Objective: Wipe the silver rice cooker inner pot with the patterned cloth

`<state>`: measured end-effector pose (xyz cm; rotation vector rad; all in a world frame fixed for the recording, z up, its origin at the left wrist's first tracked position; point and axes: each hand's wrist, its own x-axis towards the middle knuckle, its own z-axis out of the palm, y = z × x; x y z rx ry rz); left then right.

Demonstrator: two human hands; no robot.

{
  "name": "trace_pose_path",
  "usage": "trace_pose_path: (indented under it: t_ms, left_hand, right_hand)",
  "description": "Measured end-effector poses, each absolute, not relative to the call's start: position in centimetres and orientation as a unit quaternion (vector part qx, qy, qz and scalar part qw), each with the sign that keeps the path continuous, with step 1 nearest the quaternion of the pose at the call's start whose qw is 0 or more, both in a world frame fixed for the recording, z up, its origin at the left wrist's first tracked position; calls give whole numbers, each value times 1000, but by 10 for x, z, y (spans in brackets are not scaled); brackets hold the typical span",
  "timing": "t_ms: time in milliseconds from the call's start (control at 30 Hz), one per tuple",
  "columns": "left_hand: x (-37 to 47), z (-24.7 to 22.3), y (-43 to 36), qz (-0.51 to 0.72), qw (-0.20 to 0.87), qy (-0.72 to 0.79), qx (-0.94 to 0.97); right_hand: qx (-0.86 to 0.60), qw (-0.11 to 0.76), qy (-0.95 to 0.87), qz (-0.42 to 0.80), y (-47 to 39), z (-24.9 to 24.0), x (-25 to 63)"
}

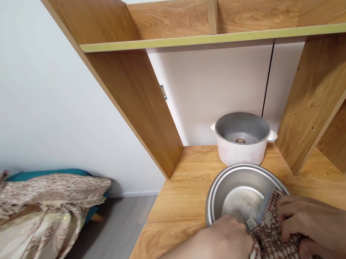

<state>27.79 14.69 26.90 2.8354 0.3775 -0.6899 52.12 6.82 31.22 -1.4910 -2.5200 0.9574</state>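
Observation:
A brown-and-white houndstooth cloth point(275, 241) with a grey-blue edge and a small pale tag lies bunched at the bottom of the view. My left hand point(221, 242) is closed on the cloth's left side, its fingertips mostly hidden. On the right side my right hand point(309, 222) grips the fabric with bent fingers. Part of the cloth overlaps the near right rim of a round metal pot point(218, 183), whose inside is scuffed. Just behind it stands the white rice cooker body point(240, 154), uncovered, with a grey interior and a round piece at its bottom centre.
The pots stand on a wooden desk top point(159, 216) under a wooden shelf point(180, 40) with upright side panels. To the left, a sofa or bed point(31, 241) draped with patterned covers stands on a grey floor point(120, 215) by a white wall.

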Motion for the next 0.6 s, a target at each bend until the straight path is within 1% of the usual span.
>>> trace_pose_path:
  t_ms: [100,233,333,600]
  left_hand:
    - [279,273,147,-251,99,126,955]
    - [282,277,147,-277,99,122,948]
    - [282,278,147,-271,92,118,951]
    - [279,273,144,-231,86,119,962]
  right_hand:
    - [-491,36,-812,312,71,313,523]
    - [-507,6,-800,321,74,318,523]
    - [-494,-2,-813,308,75,323,523]
    - [-461,54,-842,274,75,315,524]
